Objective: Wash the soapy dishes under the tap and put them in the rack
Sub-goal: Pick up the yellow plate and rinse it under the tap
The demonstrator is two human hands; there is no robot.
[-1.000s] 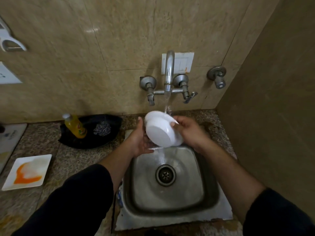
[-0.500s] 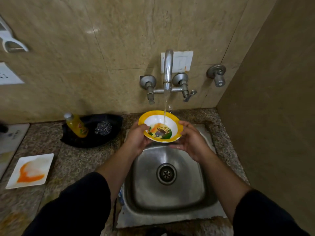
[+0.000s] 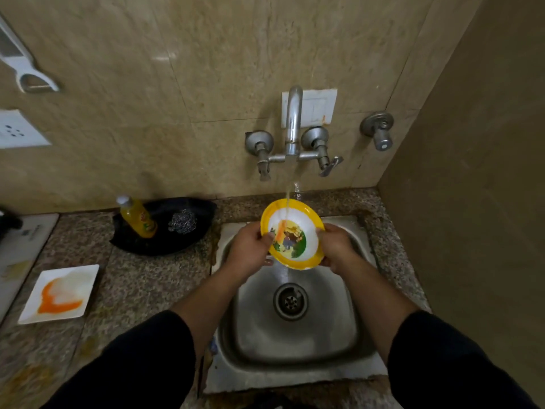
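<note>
A small bowl (image 3: 292,234) with a yellow rim and a cartoon picture inside is tilted toward me above the steel sink (image 3: 333,335). My left hand (image 3: 249,250) grips its left rim and my right hand (image 3: 334,247) grips its right rim. Water runs from the tap (image 3: 293,122) into the bowl and spills off its lower edge toward the drain (image 3: 290,301). A square white plate (image 3: 60,292) with an orange smear and foam lies on the counter at the left.
A black tray (image 3: 165,243) behind the sink's left corner holds a yellow soap bottle (image 3: 137,216) and a steel scrubber (image 3: 182,221). Tiled walls stand at the back and close on the right. A white board (image 3: 20,246) lies at the far left.
The bowl went from underside-up under the stream to inside-up, and now tilts toward me so water pours out. Both hands stayed on its rim.
</note>
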